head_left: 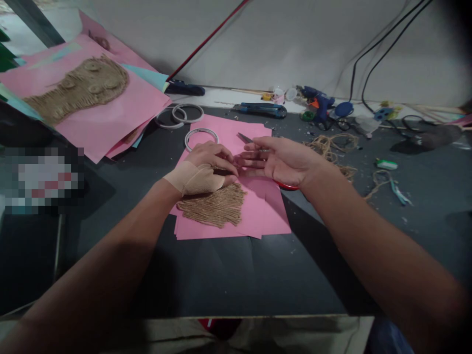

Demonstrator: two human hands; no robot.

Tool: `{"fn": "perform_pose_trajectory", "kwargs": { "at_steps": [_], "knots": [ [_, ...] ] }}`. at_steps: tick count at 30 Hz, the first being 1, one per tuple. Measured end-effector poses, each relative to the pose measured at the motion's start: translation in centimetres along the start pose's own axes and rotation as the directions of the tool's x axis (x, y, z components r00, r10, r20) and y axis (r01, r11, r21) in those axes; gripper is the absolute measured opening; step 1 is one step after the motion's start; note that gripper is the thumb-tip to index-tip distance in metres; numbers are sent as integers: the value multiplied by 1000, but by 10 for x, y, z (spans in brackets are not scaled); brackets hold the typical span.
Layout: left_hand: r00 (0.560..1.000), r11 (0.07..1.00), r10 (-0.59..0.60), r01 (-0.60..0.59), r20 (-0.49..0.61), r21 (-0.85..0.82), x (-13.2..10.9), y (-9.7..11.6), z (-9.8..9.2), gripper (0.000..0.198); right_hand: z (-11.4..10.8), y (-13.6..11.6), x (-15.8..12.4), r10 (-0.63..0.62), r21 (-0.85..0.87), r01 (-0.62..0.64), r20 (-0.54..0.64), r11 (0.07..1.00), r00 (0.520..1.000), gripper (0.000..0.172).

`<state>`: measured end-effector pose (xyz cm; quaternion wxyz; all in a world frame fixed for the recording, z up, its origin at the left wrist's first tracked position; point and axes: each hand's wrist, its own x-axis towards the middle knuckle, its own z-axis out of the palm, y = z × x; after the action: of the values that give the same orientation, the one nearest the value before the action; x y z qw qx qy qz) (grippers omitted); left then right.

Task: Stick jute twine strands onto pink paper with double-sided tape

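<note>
My left hand point(206, 169), with a tan wrap around wrist and palm, rests over the upper part of a flat patch of brown twine rows point(214, 206). Its fingers are drawn together at the tips; whatever they pinch is too small to make out. Palm up, my right hand point(282, 157) has its fingers stretched toward the left fingertips. Scissors with red handles point(288, 186) are partly hidden by the right hand, their blade pointing up-left. Pink paper sheets point(273, 216) lie beneath the twine patch.
Rolls of tape point(201, 139) sit beyond my left hand. A utility knife point(261, 109) and a blue glue gun point(319, 101) lie along the back. Loose twine point(337, 145) is to the right. Pink sheets with a twine-covered shape point(92, 81) are stacked back left.
</note>
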<state>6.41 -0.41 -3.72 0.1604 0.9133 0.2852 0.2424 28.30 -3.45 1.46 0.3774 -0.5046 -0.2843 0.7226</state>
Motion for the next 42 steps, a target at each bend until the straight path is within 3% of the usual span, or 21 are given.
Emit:
{"fn": "perform_pose_trajectory", "kwargs": {
  "at_steps": [7,15,20,31,42],
  "knots": [
    [1000,1000,-15,14,-12,-22,1,-1,1,12,1,2,0,-14,-44,13,-3,999,1000,16],
    [999,998,-34,34,-5,-54,1,-1,0,11,16,5,-8,-128,-211,123,-12,970,992,28],
    [999,996,-39,37,-23,-80,1,-1,1,9,18,7,-11,-164,-252,161,9,954,986,25],
    [998,995,-69,69,1,-77,0,0,-1,10,20,9,-10,-133,-244,121,-33,962,991,26],
    [996,995,-85,85,8,-55,-1,0,0,10,22,12,-12,-156,-293,152,11,944,988,29]
  ]
}}
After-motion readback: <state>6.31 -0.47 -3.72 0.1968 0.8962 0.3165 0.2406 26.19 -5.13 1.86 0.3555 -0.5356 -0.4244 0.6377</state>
